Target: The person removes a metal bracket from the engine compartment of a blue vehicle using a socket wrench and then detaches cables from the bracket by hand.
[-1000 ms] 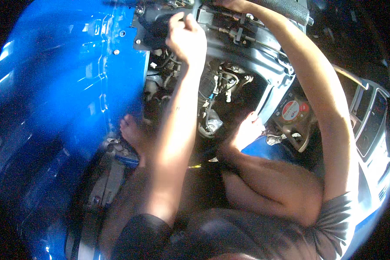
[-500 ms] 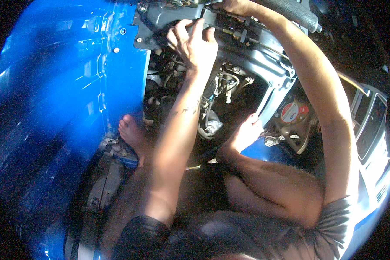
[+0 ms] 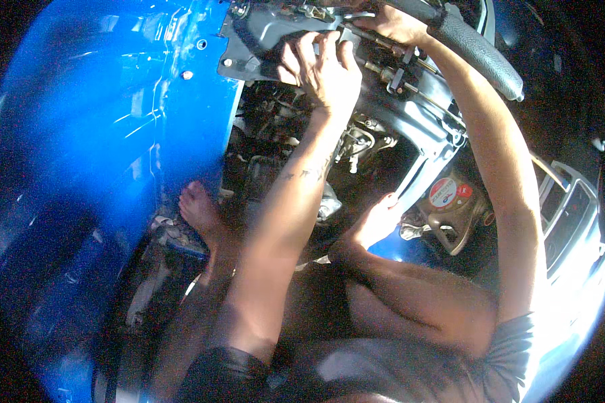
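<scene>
My left hand rests over a dark metal plate at the top of the view, its fingers bent but spread, and I see nothing held in it. Farther right and beyond it, my right hand reaches round from the right side. Its fingers are bent in among metal rods and brackets, closed on something I cannot make out. A black textured lever handle slants past my right wrist. Below both hands, engine parts with hoses and fittings show in an opening.
A glossy blue body panel fills the left. A bare metal frame edge bounds the opening on the right. Beside it lies a brown plastic jug with a red and white label. My bare feet brace on either side of the opening.
The view has shifted, so the plate, lever and both hands appear farther right and lower. More of my right hand shows. My left hand keeps much the same pose over the plate.
</scene>
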### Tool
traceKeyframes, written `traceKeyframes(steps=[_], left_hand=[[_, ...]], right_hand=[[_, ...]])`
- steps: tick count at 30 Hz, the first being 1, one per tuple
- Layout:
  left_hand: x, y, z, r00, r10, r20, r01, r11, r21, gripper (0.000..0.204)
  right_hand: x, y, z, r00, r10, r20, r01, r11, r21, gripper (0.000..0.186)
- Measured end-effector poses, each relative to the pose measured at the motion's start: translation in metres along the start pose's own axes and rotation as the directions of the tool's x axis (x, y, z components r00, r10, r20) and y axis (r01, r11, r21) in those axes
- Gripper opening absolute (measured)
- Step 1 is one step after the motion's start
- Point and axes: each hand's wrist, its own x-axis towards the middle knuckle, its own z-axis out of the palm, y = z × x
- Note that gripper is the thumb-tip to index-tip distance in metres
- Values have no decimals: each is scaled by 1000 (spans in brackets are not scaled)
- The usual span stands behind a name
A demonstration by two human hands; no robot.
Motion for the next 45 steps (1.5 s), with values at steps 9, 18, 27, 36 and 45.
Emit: traceKeyframes(steps=[9, 18, 27, 36, 45], left_hand=[[4, -1, 3, 998, 35, -61, -31, 997, 66, 17], [8, -21, 3, 996, 87, -23, -85, 993, 78, 24], [12, -18, 0, 993, 110, -42, -109, 994, 9, 17], [-10, 6, 6, 905, 384, 183, -345, 914, -214, 39], [-7, 15, 8, 868, 411, 278, -287, 872, -396, 53]], right_hand=[[20, 32, -6, 885, -362, 294, -281, 91, 955, 38], [39, 19, 1, 909, -181, 376, -38, 861, 507, 43], [10, -11, 77, 848, -528, -41, 97, 231, -968, 48], [-5, -14, 67, 834, -552, 14, 61, 67, -996, 46], [-11, -29, 33, 837, -458, 301, 409, 157, -899, 26]])
